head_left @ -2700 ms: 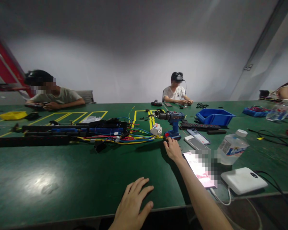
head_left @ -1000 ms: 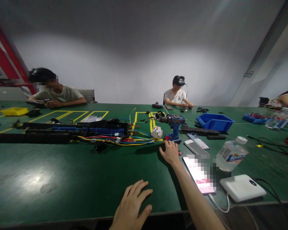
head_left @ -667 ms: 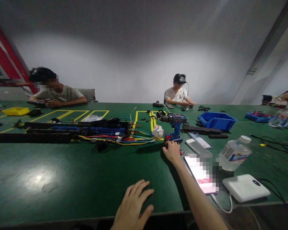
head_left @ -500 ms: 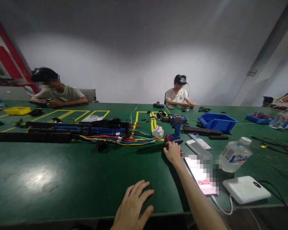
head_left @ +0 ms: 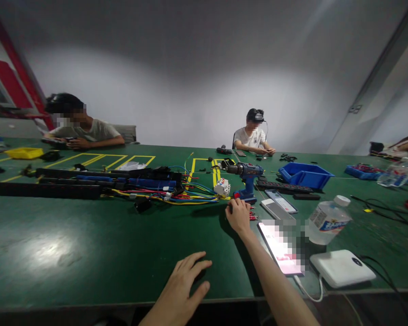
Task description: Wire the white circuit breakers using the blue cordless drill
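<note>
My left hand (head_left: 183, 283) hovers over the near edge of the green table (head_left: 105, 253), palm down, fingers spread and holding nothing. My right hand (head_left: 238, 215) reaches forward to the foot of a blue cordless drill (head_left: 250, 181) that stands upright on its battery. Its fingers are curled together and point down; whatever may lie under the fingertips is hidden. Small red-handled pieces (head_left: 252, 216) lie just right of that hand. Beyond its fingers sits a white terminal block (head_left: 222, 187), with a bundle of coloured wires (head_left: 190, 195) running left from it.
Long black strips (head_left: 44, 190) lie across the left side. Phones (head_left: 280, 246), a water bottle (head_left: 328, 222) and a white power bank (head_left: 342, 268) are right of my forearm. A blue bin (head_left: 306, 175) stands behind them. Two people sit across the table; another is partly visible at right.
My right hand has shifted slightly left and toward me, off the drill's base, uncovering more of the red-handled pieces. My left hand has drawn a little left, its fingers still spread.
</note>
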A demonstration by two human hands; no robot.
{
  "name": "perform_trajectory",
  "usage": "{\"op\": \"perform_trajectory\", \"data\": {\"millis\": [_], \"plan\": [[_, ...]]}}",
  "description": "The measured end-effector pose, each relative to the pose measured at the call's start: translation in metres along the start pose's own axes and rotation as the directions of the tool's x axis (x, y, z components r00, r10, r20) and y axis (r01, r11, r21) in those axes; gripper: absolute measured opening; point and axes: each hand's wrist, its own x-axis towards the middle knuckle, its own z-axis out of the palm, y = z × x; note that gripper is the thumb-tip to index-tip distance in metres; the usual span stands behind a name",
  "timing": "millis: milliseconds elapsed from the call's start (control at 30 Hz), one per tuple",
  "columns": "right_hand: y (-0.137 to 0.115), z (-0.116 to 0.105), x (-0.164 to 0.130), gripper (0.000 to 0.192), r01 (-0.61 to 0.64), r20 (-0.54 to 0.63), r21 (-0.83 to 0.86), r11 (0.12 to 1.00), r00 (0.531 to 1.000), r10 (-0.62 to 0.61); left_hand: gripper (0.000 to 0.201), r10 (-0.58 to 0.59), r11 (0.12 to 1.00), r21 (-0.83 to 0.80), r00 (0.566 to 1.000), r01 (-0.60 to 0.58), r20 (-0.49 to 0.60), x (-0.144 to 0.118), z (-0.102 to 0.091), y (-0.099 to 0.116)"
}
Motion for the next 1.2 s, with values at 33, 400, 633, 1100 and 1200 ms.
{"op": "perform_trajectory", "data": {"millis": [33,400,633,1100,1200], "plan": [[-0.008,0.001,-0.002,0.018,0.012,0.008,0.002,1.0,1.0,-0.012,0.04,-0.006,1.0,0.003,1.0,0.006,-0.016,0.0,-0.003,0.0],[-0.056,0.015,-0.003,0.019,0.059,0.148,-0.019,0.998,0.987,-0.055,0.038,0.021,1.0,0.029,0.83,-0.006,-0.557,0.013,-0.114,0.003],[-0.051,0.021,0.003,0.018,0.021,0.212,-0.047,0.999,0.977,-0.011,0.038,-0.038,0.981,0.133,0.819,0.139,-0.572,0.103,-0.161,-0.074],[-0.056,0.022,0.0,0.026,0.038,0.254,-0.088,0.995,0.967,-0.014,0.045,-0.185,0.847,0.428,0.93,0.315,-0.319,0.256,-0.189,-0.211],[-0.059,0.028,0.005,0.029,0.02,0.281,-0.094,0.995,0.96,0.007,0.047,-0.162,0.851,0.455,0.955,0.262,-0.247,0.275,-0.185,-0.224]]}}
